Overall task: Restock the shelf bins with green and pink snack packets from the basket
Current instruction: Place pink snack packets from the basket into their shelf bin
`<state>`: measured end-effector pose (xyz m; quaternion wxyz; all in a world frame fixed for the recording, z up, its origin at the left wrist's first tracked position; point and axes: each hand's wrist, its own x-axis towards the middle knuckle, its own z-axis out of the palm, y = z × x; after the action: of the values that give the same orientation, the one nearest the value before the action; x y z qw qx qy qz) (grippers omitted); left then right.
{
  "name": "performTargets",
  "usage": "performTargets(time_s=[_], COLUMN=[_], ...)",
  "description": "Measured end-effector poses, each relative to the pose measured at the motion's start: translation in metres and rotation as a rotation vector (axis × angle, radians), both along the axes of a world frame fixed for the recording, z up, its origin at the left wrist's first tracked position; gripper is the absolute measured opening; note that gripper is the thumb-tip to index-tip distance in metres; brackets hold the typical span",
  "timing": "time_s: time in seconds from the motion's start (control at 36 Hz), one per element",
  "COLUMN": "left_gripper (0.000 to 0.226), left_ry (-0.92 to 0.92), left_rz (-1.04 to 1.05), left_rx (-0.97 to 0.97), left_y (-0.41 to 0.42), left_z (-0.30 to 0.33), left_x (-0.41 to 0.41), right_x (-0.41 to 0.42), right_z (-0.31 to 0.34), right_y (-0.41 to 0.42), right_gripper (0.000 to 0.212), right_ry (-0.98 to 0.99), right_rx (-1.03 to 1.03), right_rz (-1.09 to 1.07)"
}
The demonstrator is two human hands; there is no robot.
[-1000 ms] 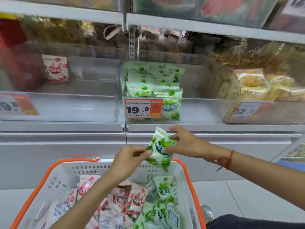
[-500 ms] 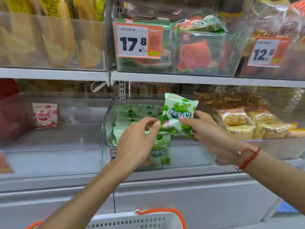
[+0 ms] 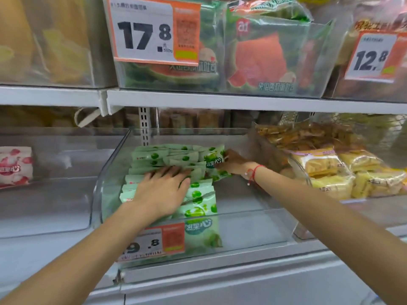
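Observation:
A clear plastic bin (image 3: pixel 253 225) on the middle shelf holds rows of green snack packets (image 3: pixel 167 157) along its left half. My right hand (image 3: pixel 233 162) pinches one green packet (image 3: pixel 214 161) upright at the back right end of those rows. My left hand (image 3: pixel 164 190) lies flat with straight fingers on top of the packets nearer the front, pressing them. A single pink packet (image 3: pixel 13 166) stands in the neighbouring clear bin (image 3: pixel 55 216) to the left. The basket is out of view.
Yellow wrapped cakes (image 3: pixel 343 172) fill the bin to the right. Above, a shelf board (image 3: pixel 242 102) carries bins of watermelon-print bags (image 3: pixel 259 58) with price tags 17.8 and 12.8. A price tag (image 3: pixel 154 243) hangs on the green bin's front.
Both hands have moved from in front of the shelf into the green bin. The right hand carried the packet to the back of the rows; the left let go and settled on the stack.

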<state>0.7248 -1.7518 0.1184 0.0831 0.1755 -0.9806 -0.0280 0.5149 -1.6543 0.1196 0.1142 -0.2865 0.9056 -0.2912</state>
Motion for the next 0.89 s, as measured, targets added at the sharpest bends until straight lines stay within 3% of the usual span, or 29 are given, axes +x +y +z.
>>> performTargets(time_s=[0.08, 0.19, 0.33, 0.39, 0.5, 0.58, 0.75, 0.89], left_gripper=[0.047, 0.046, 0.046, 0.046, 0.046, 0.046, 0.046, 0.047], left_ry=[0.018, 0.049, 0.071, 0.074, 0.083, 0.09, 0.087, 0.083], left_rz=[-0.001, 0.004, -0.001, -0.001, -0.005, -0.005, -0.011, -0.01], left_rx=[0.012, 0.024, 0.048, 0.048, 0.06, 0.072, 0.095, 0.108], left_y=[0.0, -0.002, -0.002, -0.002, -0.002, -0.003, -0.003, -0.003], left_z=[-0.003, -0.007, -0.007, -0.006, -0.007, -0.007, -0.007, -0.007], left_x=[-0.001, -0.003, -0.004, -0.004, -0.004, -0.004, -0.004, -0.004], right_x=[-0.034, 0.006, 0.005, 0.004, 0.001, 0.002, -0.008, -0.007], right_z=[-0.028, -0.012, -0.011, -0.01, -0.012, -0.011, -0.008, -0.006], right_y=[-0.019, -0.019, -0.029, -0.028, -0.021, -0.018, -0.018, -0.017], right_gripper=[0.077, 0.095, 0.077, 0.076, 0.051, 0.052, 0.067, 0.061], right_ry=[0.065, 0.351, 0.722, 0.733, 0.645, 0.614, 0.742, 1.069], right_rx=[0.049, 0.098, -0.018, 0.045, 0.018, 0.073, 0.176, 0.159], right_rz=[0.029, -0.125, -0.029, 0.017, 0.124, 0.157, 0.193, 0.231])
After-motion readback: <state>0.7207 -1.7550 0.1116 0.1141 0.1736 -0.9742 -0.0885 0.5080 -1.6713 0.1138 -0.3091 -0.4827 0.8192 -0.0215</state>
